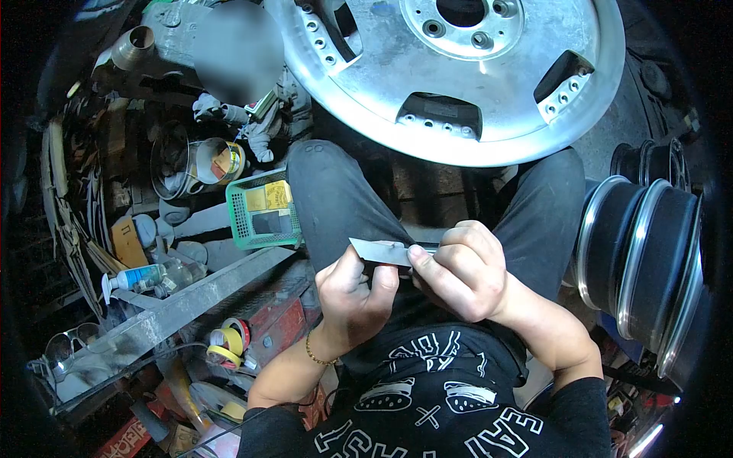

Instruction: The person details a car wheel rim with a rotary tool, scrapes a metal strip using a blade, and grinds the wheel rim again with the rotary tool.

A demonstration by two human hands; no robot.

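A flat pale-grey strip (378,252) with a slanted, pointed left end is held between my two hands, above my lap. My left hand (350,299) is closed on it from below, its thumb up near the strip's lower edge. The fingers of my right hand (464,273) are curled, with the thumb pressed on the strip's right end and hiding that part. Beyond my knees lies a large silver wheel disc (489,84) with oblong openings and a bolted centre.
Beside my left knee sits a green basket (243,215) holding yellow and dark packets. Several wheel rims (637,252) stand at the right. On the left are a metal beam (179,309), tape rolls (227,345), a spray bottle (137,277) and a bucket (175,164). Another person crouches at upper left.
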